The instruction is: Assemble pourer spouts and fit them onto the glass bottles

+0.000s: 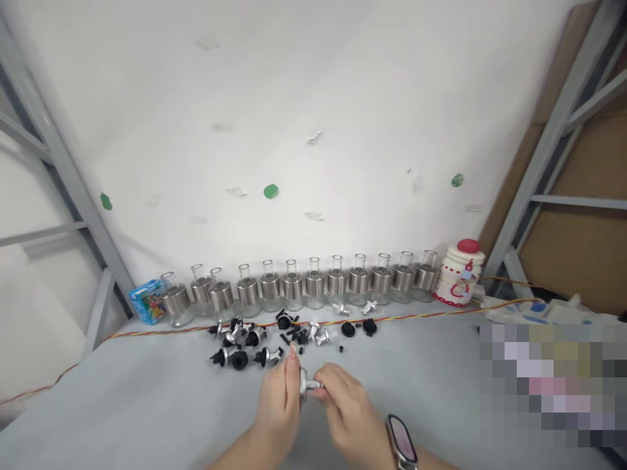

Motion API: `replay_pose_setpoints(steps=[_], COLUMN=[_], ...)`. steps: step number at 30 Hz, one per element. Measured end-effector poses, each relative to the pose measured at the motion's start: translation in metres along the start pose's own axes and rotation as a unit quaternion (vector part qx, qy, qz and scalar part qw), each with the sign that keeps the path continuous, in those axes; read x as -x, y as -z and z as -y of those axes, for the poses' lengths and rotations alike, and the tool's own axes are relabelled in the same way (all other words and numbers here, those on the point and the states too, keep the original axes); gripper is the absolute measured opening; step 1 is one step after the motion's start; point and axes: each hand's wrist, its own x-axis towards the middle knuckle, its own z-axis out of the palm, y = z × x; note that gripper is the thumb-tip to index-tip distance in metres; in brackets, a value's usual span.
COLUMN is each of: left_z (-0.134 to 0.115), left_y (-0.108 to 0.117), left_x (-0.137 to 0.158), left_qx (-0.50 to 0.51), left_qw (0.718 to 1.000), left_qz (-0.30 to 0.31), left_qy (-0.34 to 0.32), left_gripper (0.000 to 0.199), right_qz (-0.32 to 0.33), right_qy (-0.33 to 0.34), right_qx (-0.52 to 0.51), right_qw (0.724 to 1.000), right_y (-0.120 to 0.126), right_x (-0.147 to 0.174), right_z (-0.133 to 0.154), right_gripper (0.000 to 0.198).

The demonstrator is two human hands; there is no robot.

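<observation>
Both of my hands meet above the near middle of the table around a silver pourer cap (304, 385) with a narrow stem. My left hand (278, 397) has its fingers wrapped about the cap's broad round end, thumb pointing up. On the other side, my right hand (349, 399) pinches the stem. The fingers hide much of the cap. Just beyond my hands lie black-and-silver pourer stoppers (267, 356), bare silver pieces (323, 337), round black caps (348, 329) and small black bits (341, 349).
Several glass bottles (248, 292) with steel sleeves stand in a row along the wall. A blue box (149, 302) is at their left, a white jar with a red lid (458, 277) at their right. A twisted cord (401, 317) crosses the table. Metal frames (543, 150) flank it.
</observation>
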Motion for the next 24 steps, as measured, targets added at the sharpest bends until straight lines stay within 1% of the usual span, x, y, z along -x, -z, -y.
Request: replay_pose_setpoints(steps=[2,3,5,6,8,9,10,11,12,13,14,15,16,17,18,19,21,22,24], left_z=[0.004,0.006,0.007,0.006,0.004,0.003,0.002,0.001,0.001,0.001,0.002,0.003,0.005,0.007,0.009,0.011,0.012,0.012,0.011], left_y=[0.006,0.008,0.011,0.011,0.008,0.006,0.003,0.001,-0.002,-0.004,-0.005,-0.006,-0.007,-0.007,-0.007,-0.007,-0.006,-0.007,-0.008], left_x=[-0.003,-0.005,-0.009,-0.011,-0.015,-0.017,-0.018,-0.019,-0.02,-0.021,-0.022,-0.023,-0.024,-0.025,-0.026,-0.027,-0.027,-0.026,-0.023], left_qx=[-0.065,-0.091,-0.114,-0.11,-0.081,-0.062,-0.043,-0.025,-0.007,0.013,0.037,0.065,0.093,0.118,0.139,0.153,0.169,0.173,0.179], left_qw=[0.996,0.993,0.988,0.989,0.995,0.997,0.997,0.995,0.992,0.989,0.984,0.977,0.968,0.958,0.948,0.941,0.933,0.931,0.93], left_qz=[0.003,0.01,0.021,0.026,0.041,0.051,0.065,0.079,0.09,0.098,0.103,0.105,0.104,0.105,0.107,0.109,0.112,0.113,0.109], left_qy=[-0.053,-0.074,-0.099,-0.095,-0.05,-0.014,0.024,0.059,0.088,0.114,0.142,0.173,0.206,0.238,0.265,0.282,0.296,0.3,0.301], left_gripper=[0.041,0.04,0.039,0.04,0.045,0.048,0.051,0.053,0.055,0.056,0.057,0.058,0.058,0.058,0.058,0.059,0.059,0.059,0.059], right_qz=[0.026,0.041,0.069,0.085,0.118,0.132,0.144,0.153,0.156,0.151,0.143,0.133,0.125,0.12,0.122,0.132,0.149,0.153,0.147], right_qy=[-0.083,-0.131,-0.221,-0.261,-0.328,-0.357,-0.38,-0.395,-0.402,-0.395,-0.371,-0.33,-0.276,-0.213,-0.146,-0.082,0.012,0.045,0.08], right_qx=[-0.06,-0.092,-0.175,-0.227,-0.336,-0.379,-0.406,-0.412,-0.396,-0.363,-0.317,-0.261,-0.198,-0.134,-0.07,-0.009,0.095,0.132,0.176], right_qw=[0.994,0.986,0.957,0.935,0.875,0.843,0.819,0.807,0.811,0.83,0.861,0.898,0.932,0.96,0.979,0.988,0.984,0.978,0.97], right_y=[-0.001,-0.002,-0.004,-0.005,-0.006,-0.007,-0.007,-0.006,-0.005,-0.003,0.0,0.004,0.009,0.013,0.018,0.021,0.024,0.024,0.019], right_x=[-0.001,-0.002,-0.006,-0.009,-0.013,-0.015,-0.017,-0.018,-0.019,-0.019,-0.018,-0.018,-0.018,-0.017,-0.017,-0.017,-0.017,-0.017,-0.014], right_z=[0.002,0.002,-0.001,-0.004,-0.013,-0.018,-0.023,-0.027,-0.029,-0.03,-0.03,-0.03,-0.028,-0.027,-0.026,-0.026,-0.029,-0.031,-0.037], right_gripper=[0.023,0.027,0.035,0.039,0.046,0.048,0.049,0.051,0.052,0.052,0.051,0.048,0.042,0.035,0.027,0.022,0.017,0.016,0.016])
